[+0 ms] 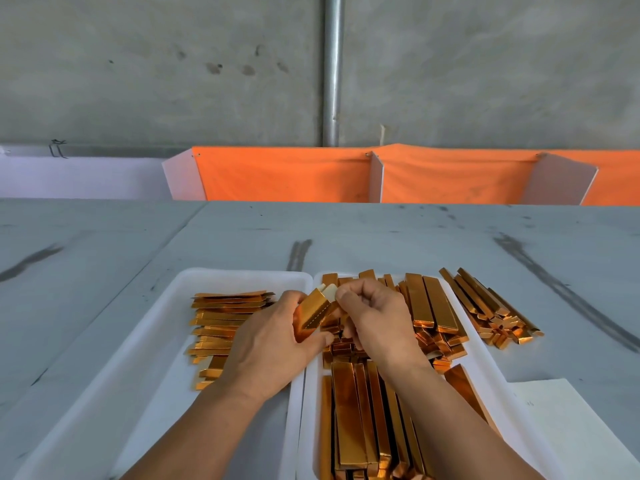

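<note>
My left hand [273, 344] grips a long shiny gold carton [311, 311] by its sides, tilted with its open end up and away from me. My right hand [374, 317] pinches the pale end flap [329, 292] of that carton between thumb and fingers. Both hands hover over the seam between two white trays. The left tray [166, 306] holds a fanned stack of flat gold carton blanks [218, 323]. The right tray [485, 368] holds several folded gold cartons [360, 410], some lying lengthwise toward me, others heaped behind my right hand.
A loose pile of gold cartons [491, 310] lies on the grey table [381, 233] right of the trays. A white paper sheet [581, 427] sits at the near right. Orange cloth with white dividers [284, 174] lines the table's far edge below a concrete wall.
</note>
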